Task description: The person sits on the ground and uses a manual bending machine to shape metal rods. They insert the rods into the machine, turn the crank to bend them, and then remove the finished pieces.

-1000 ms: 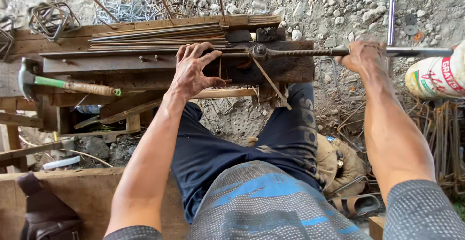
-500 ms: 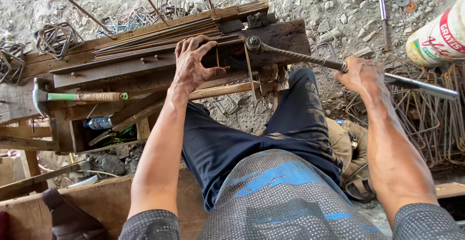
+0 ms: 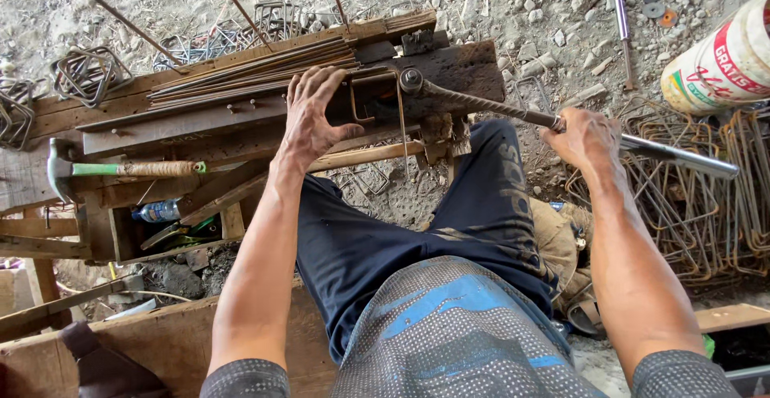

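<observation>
At the far left, bent wire stirrups [image 3: 84, 69] lie on the gravel beside the rough wooden worktop [image 3: 457, 65]. A hammer [image 3: 120, 169] with a green-banded handle rests flat on the worktop's left part, and below it a plastic bottle [image 3: 158, 210] lies among the timber framing. A bundle of straight steel rods [image 3: 249, 73] runs along the worktop's back edge. The left hand [image 3: 314, 117] is spread wide and pressed palm-down on the worktop, its fingertips reaching the rods, just beside a thin rod bent into a square corner [image 3: 377, 97]. From a pivot bolt next to that bend, the bending lever [image 3: 481, 105], ribbed bar sleeved by a smooth pipe, slants down to the right. The right hand [image 3: 585, 137] is closed around the lever where bar meets pipe. Finished stirrups [image 3: 690, 205] pile at the right, below a white bucket [image 3: 718, 65].
</observation>
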